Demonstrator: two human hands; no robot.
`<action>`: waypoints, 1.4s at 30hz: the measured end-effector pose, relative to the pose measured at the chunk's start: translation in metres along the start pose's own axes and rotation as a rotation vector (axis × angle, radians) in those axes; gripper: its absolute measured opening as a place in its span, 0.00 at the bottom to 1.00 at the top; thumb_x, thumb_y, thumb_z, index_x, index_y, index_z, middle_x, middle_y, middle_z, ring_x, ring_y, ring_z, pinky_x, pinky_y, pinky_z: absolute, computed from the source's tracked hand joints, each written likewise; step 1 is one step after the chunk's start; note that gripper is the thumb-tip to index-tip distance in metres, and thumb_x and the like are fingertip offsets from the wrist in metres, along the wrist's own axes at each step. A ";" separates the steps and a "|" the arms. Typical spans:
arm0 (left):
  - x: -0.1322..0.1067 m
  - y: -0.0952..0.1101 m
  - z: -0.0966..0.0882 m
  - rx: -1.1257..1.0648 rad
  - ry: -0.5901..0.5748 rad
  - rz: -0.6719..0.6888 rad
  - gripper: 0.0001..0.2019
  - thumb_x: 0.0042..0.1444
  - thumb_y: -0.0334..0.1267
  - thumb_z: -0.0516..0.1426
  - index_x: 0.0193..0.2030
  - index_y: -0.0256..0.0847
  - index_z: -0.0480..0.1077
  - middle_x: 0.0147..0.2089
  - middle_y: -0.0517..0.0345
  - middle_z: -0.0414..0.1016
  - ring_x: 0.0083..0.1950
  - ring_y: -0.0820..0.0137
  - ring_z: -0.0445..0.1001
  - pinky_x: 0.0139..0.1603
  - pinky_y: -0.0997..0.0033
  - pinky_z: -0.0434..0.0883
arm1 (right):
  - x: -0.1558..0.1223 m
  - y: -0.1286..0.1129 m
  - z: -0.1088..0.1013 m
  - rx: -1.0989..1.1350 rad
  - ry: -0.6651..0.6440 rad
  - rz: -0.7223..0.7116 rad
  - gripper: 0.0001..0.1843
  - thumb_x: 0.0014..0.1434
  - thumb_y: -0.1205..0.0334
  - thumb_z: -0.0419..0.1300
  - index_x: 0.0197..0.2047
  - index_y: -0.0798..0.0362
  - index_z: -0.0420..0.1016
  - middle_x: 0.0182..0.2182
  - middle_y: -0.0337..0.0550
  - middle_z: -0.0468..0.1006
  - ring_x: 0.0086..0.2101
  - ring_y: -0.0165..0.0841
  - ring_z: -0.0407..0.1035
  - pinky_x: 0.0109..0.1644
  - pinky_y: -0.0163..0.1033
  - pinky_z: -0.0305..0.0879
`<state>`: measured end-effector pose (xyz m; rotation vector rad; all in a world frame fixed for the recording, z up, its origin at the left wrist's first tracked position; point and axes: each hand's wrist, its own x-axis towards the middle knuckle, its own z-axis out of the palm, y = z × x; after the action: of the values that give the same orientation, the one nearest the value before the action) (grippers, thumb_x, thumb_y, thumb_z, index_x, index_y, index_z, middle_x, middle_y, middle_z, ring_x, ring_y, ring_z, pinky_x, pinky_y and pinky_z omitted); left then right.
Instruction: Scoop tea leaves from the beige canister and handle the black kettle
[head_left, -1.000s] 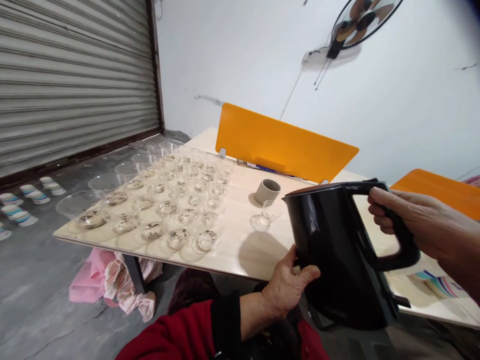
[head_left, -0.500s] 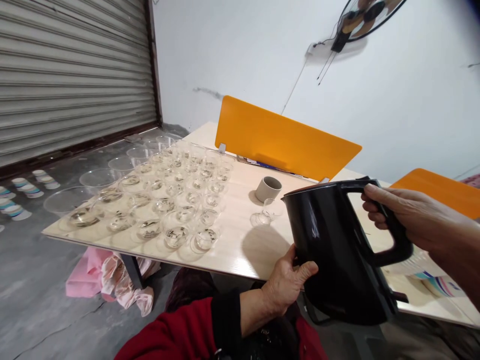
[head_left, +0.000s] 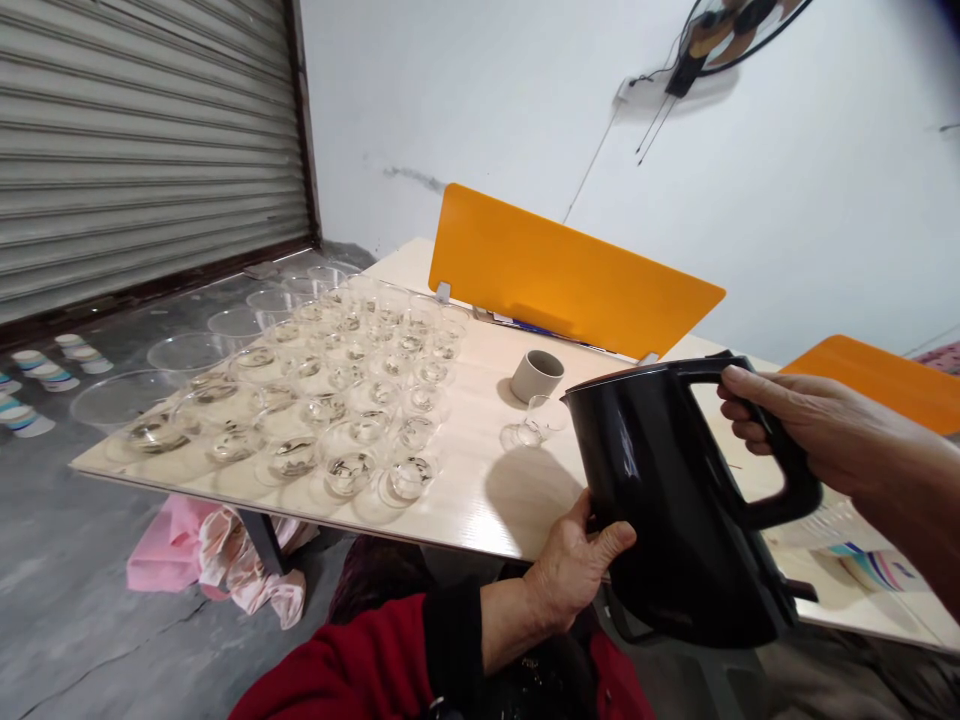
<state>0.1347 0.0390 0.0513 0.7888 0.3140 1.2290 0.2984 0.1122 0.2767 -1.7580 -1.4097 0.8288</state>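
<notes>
Right hand wrapped around handle of black kettle, left hand cupping its lower side, clear cups across surface
</notes>
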 end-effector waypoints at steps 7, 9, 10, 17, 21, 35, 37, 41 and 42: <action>0.000 -0.002 -0.001 0.017 0.005 0.014 0.32 0.58 0.55 0.67 0.63 0.39 0.70 0.60 0.46 0.79 0.65 0.52 0.73 0.68 0.52 0.68 | 0.000 -0.004 0.006 -0.001 -0.033 -0.001 0.27 0.50 0.39 0.74 0.30 0.54 0.70 0.25 0.37 0.67 0.22 0.23 0.58 0.19 0.27 0.58; 0.000 -0.003 -0.003 0.045 0.012 0.020 0.31 0.59 0.54 0.67 0.63 0.40 0.70 0.60 0.48 0.79 0.64 0.52 0.73 0.68 0.53 0.68 | 0.000 -0.006 0.007 -0.006 -0.034 0.003 0.28 0.49 0.38 0.74 0.30 0.53 0.70 0.25 0.36 0.67 0.22 0.23 0.58 0.19 0.27 0.58; 0.000 -0.004 -0.003 0.055 0.015 0.021 0.31 0.59 0.54 0.67 0.63 0.40 0.70 0.60 0.48 0.79 0.64 0.53 0.74 0.68 0.53 0.68 | 0.000 -0.006 0.008 -0.007 -0.032 0.005 0.28 0.48 0.38 0.75 0.30 0.53 0.70 0.25 0.37 0.67 0.22 0.23 0.58 0.19 0.27 0.58; 0.000 -0.004 -0.003 0.032 0.011 0.020 0.30 0.60 0.52 0.66 0.64 0.39 0.70 0.61 0.47 0.79 0.64 0.53 0.74 0.67 0.55 0.69 | 0.003 -0.008 0.010 0.017 -0.040 0.015 0.26 0.50 0.41 0.75 0.30 0.53 0.71 0.25 0.37 0.67 0.22 0.24 0.58 0.19 0.27 0.58; 0.000 -0.003 -0.003 0.032 0.016 0.005 0.30 0.60 0.53 0.67 0.64 0.39 0.70 0.60 0.46 0.79 0.64 0.52 0.74 0.67 0.54 0.69 | 0.005 -0.007 0.010 0.011 -0.054 0.015 0.24 0.52 0.42 0.74 0.30 0.53 0.71 0.25 0.37 0.66 0.22 0.23 0.58 0.19 0.27 0.58; 0.001 -0.001 -0.002 0.030 0.025 0.004 0.33 0.58 0.55 0.67 0.65 0.40 0.70 0.62 0.46 0.78 0.64 0.51 0.73 0.69 0.51 0.67 | 0.010 -0.004 0.007 -0.004 -0.056 0.017 0.25 0.51 0.40 0.74 0.30 0.53 0.72 0.25 0.37 0.66 0.22 0.24 0.58 0.19 0.28 0.58; 0.001 -0.001 -0.002 0.029 0.019 0.002 0.33 0.58 0.55 0.67 0.65 0.40 0.70 0.62 0.46 0.78 0.65 0.51 0.73 0.69 0.52 0.67 | 0.009 -0.004 0.008 -0.005 -0.057 0.015 0.26 0.51 0.40 0.74 0.30 0.53 0.71 0.25 0.37 0.67 0.22 0.24 0.58 0.19 0.28 0.58; 0.001 -0.003 -0.003 0.051 0.024 0.013 0.32 0.59 0.54 0.67 0.66 0.40 0.70 0.61 0.47 0.79 0.64 0.52 0.73 0.69 0.53 0.67 | 0.008 -0.007 0.010 0.001 -0.048 0.020 0.25 0.52 0.41 0.73 0.30 0.53 0.71 0.25 0.37 0.66 0.22 0.23 0.57 0.18 0.27 0.57; 0.001 -0.004 -0.003 0.053 0.026 0.011 0.32 0.59 0.54 0.67 0.66 0.40 0.70 0.60 0.46 0.79 0.64 0.52 0.74 0.69 0.52 0.67 | 0.008 -0.007 0.010 0.003 -0.044 0.023 0.24 0.53 0.42 0.73 0.30 0.53 0.71 0.25 0.37 0.66 0.22 0.23 0.57 0.18 0.27 0.57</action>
<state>0.1359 0.0405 0.0468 0.8212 0.3654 1.2464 0.2879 0.1220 0.2770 -1.7669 -1.4182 0.8863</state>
